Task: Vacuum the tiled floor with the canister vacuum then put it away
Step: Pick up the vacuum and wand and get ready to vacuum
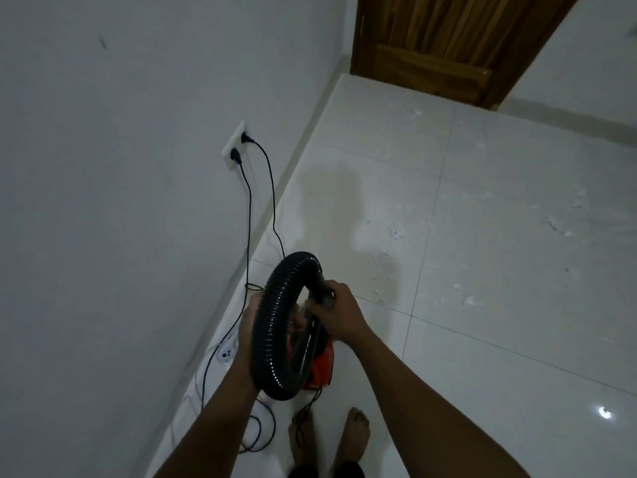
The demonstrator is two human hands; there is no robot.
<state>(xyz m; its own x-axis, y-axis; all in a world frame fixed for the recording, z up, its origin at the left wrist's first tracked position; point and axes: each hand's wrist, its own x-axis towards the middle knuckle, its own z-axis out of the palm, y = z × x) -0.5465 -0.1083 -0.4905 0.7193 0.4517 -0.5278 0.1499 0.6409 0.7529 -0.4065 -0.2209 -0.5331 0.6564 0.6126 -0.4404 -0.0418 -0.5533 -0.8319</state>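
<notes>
- The hose is black ribbed plastic, glossy along its ridges, bent into a tall loop held above the floor in front of the person.
- The left hand grips the left side of the loop; its fingers are wrapped around the ribbed tube, mostly hidden behind it.
- The right hand is clenched on the hose's smooth dark end cuff at the upper right of the loop.
- The canister vacuum shows only as an orange and black body just below the loop; whether it rests on the floor or hangs cannot be told. No label or writing on it can be read.
- The tiled floor is made of large pale glossy square tiles with thin grout lines, dotted with white specks and crumbs toward the right.
- A white wall socket holds 2 black plugs, and their thin black cords drop to the floor and coil near the wall.
- A white power strip lies on the floor by the skirting.
- 2 bare feet stand on the tiles just below the vacuum.
- A brown wooden door with visible grain stands at the far end.
</notes>
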